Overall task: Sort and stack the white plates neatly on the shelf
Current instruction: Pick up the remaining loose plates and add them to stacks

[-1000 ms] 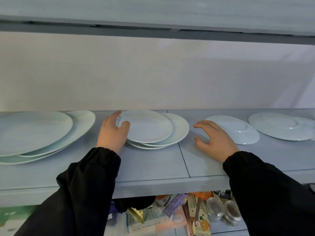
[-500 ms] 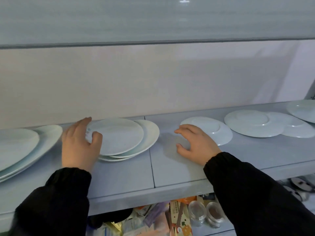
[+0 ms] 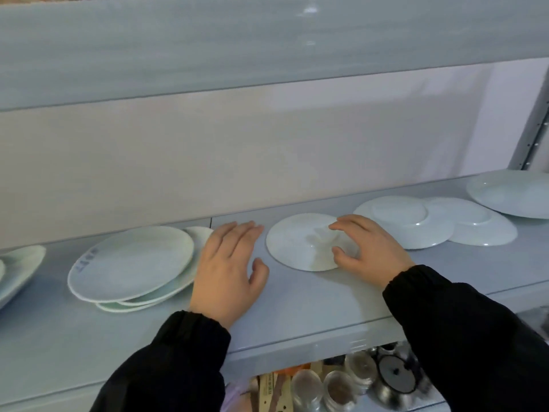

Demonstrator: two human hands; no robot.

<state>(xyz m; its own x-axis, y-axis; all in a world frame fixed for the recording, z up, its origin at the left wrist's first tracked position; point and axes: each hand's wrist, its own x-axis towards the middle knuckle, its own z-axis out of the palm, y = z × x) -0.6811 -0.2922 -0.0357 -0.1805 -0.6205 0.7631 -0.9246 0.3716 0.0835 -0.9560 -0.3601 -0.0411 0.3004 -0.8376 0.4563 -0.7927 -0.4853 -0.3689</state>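
A small white plate (image 3: 297, 243) lies upside down in the middle of the grey shelf (image 3: 297, 304). My right hand (image 3: 368, 248) rests on its right part, fingers spread over the base ring, thumb at the near rim. My left hand (image 3: 228, 269) hovers open over the bare shelf just left of it, holding nothing. A loose stack of three white plates (image 3: 130, 263) sits to the left of that hand. Two overlapping upturned plates (image 3: 416, 224) lie to the right, and another plate (image 3: 511, 194) lies at the far right.
Larger white plates (image 3: 17, 269) stick in at the left edge. The shelf above (image 3: 267, 49) hangs low over the work area. A metal upright (image 3: 534, 126) stands at the right. Glass jars (image 3: 335, 388) and packets fill the shelf below.
My left hand has let go of the left stack and moved right, onto the bare shelf. My right hand has slid onto the upturned small plate. The view has swung to the right.
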